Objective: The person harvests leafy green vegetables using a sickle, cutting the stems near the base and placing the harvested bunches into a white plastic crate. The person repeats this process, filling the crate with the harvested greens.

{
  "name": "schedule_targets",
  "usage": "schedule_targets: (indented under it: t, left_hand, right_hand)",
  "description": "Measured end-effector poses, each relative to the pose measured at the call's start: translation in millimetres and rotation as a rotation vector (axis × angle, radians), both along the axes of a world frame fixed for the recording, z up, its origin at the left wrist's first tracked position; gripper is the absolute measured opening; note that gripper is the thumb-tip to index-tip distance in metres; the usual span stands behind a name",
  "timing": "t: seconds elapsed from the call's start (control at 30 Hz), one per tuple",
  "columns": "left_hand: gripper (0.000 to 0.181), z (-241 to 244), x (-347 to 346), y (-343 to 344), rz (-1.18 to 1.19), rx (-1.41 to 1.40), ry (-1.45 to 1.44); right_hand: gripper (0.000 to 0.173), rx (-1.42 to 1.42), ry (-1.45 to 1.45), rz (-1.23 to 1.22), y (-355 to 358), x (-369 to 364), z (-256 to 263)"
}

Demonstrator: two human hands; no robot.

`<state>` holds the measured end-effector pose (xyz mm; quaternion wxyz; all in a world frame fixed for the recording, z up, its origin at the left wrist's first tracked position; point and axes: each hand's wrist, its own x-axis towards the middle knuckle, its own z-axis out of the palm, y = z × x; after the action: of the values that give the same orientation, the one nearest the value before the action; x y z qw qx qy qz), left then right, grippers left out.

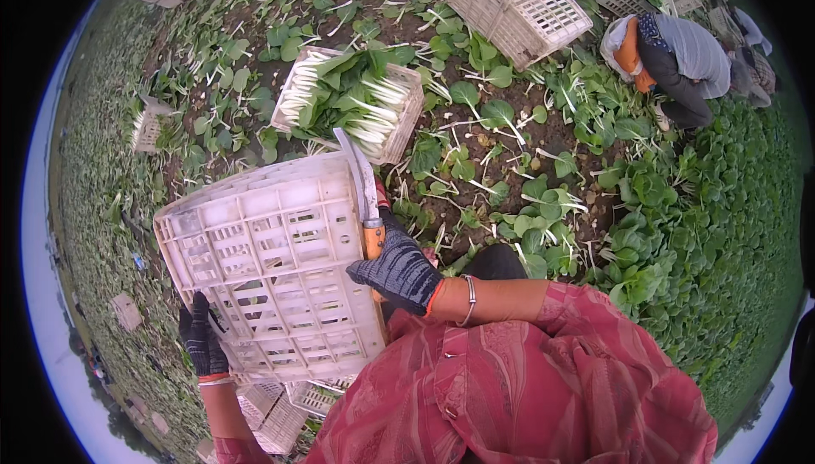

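Note:
My left hand (204, 338), in a dark knitted glove, grips the lower left edge of a pale plastic crate (274, 273) held in front of my body, its slatted side facing me. At the crate's right edge is my gloved right hand (401, 265), closed around the orange handle of a harvesting knife (361, 177). The metal blade points away from me along the crate's edge. Some right fingers are hidden behind the handle and crate. Beyond it stands a crate (411, 104) filled with leafy greens (344, 98), white stalks outward on both sides.
Stacked crates (509, 9) stand ahead. A crouching co-worker (681, 63) is at the upper right, near more crates. Loose cut greens (496, 114) lie over the soil. Standing greens (713, 228) grow at the right. More crates (274, 416) stand at the lower left.

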<state>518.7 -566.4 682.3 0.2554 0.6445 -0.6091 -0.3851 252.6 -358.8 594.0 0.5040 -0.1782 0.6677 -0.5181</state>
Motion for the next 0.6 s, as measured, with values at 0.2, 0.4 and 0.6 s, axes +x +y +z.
schedule_targets:
  t: [0.2,0.4,0.6]
  left_hand:
    - [0.021,80,-152,93,-0.422,0.082,-0.157]
    - [0.027,89,-296,159,-0.979,0.353,-0.335]
    - [0.029,30,-466,245,-1.396,0.733,-0.573]
  right_hand:
    - [0.052,0.010,0.245,-0.069,136,-28,-57]
    - [0.039,-0.056,-0.363,-0.593,254,-30,-49]
    - [0.034,-0.347,-0.773,-1.155,323,-21,-75]
